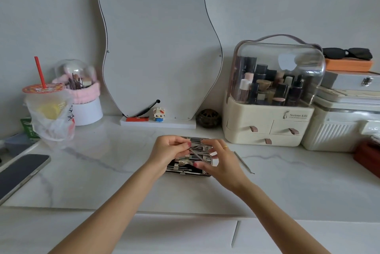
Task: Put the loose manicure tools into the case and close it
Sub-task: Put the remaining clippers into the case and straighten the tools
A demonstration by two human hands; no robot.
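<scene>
An open manicure case [186, 168] with a dark lining and several silver tools strapped inside lies on the white marble counter [115, 171], mid-centre. My left hand [167, 149] and my right hand [221, 160] are both over the case, together pinching a thin silver tool [197, 154] that slants across it. The case's far half is mostly hidden behind my fingers. One loose slender metal tool [243, 162] lies on the counter just right of my right hand.
A wavy mirror [158, 47] leans on the wall behind the case. A cream cosmetics organiser [269, 124] stands at the right, a bagged drink cup [48, 109] and brush holder [86, 109] at the left. A phone [19, 173] lies at the left edge.
</scene>
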